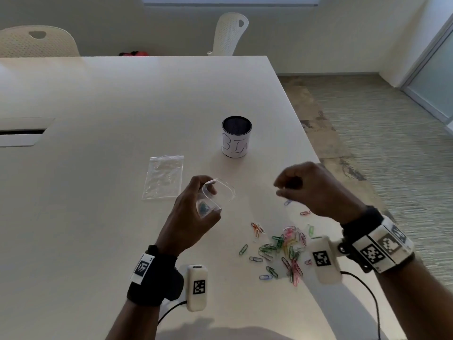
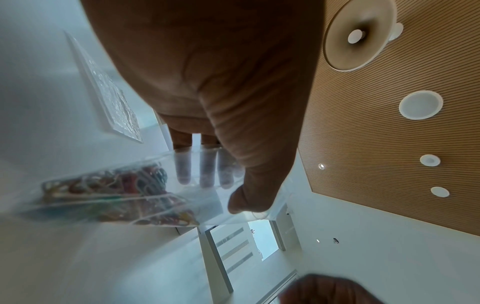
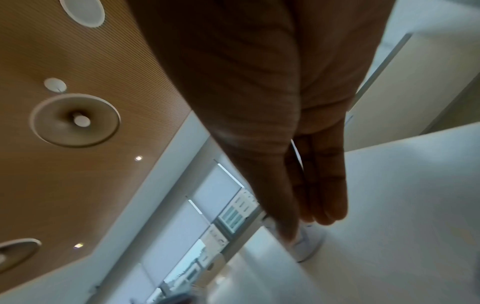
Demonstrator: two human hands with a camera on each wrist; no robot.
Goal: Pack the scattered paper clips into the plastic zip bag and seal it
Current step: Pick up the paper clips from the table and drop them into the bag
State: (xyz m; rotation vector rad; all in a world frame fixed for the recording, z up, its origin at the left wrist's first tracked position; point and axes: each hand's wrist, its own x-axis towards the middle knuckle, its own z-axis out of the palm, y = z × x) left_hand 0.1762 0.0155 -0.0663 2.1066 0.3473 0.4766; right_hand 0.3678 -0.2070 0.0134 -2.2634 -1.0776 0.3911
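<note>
Evidently, the zip bag (image 1: pixel 212 200) is gripped by the left hand (image 1: pixel 193 217) with its mouth bowed open above the tabletop (image 1: pixel 98 217) to receive paper clips (image 1: pixel 282 249), while the right hand (image 1: pixel 311 190) is held beside it, fingertips seemingly pinched together, its contents unclear.

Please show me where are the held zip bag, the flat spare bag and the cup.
held zip bag (image 2: pixel 145 197): left wrist view, on its clip-filled body.
flat spare bag (image 1: pixel 163 176): head view, on its middle.
cup (image 1: pixel 235 141): head view, on its white side.
</note>
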